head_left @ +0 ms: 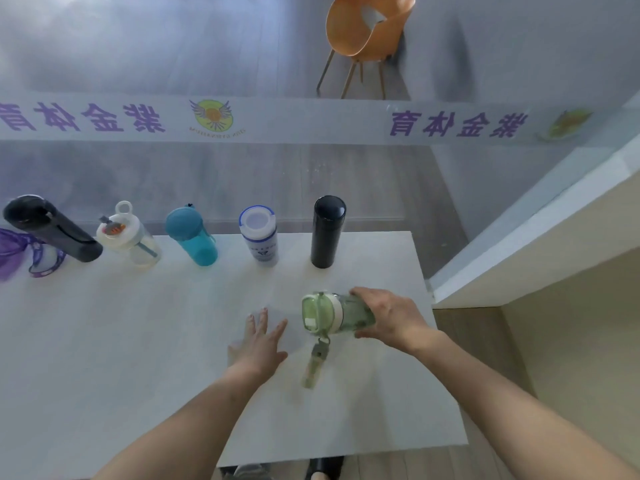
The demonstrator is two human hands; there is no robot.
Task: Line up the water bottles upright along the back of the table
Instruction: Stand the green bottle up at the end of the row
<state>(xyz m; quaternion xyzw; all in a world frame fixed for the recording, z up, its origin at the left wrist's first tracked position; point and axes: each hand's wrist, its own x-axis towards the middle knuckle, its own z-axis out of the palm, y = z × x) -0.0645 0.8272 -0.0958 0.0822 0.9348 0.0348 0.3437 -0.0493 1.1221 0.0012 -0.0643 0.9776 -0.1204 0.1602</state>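
Far left: a purple bag (14, 252) lies at the table's back edge, partly cut off by the frame, with a purple strap looped beside it.
Back row: five bottles stand upright along the rear of the white table (138, 341) — a black sports bottle (52, 230), a clear bottle with a white loop lid (130, 239), a teal bottle (192, 235), a white bottle with a blue rim (259, 237) and a tall black flask (327, 232), spaced apart from one another.
Left hand: the left hand (259, 341) hovers flat over the middle of the table, fingers spread, grasping nothing.
Green bottle: the green bottle (336, 313) lies tipped on its side above the table's front right area, lid pointing left, well forward of the back row; its green strap (313, 363) dangles below the lid.
Right hand: the right hand (391, 317) wraps around the green bottle's body, thumb on the near side, fingers over the far side.
Background: an orange chair (367, 32) stands on the floor beyond a glass partition carrying a white banner (311, 121) with purple lettering.
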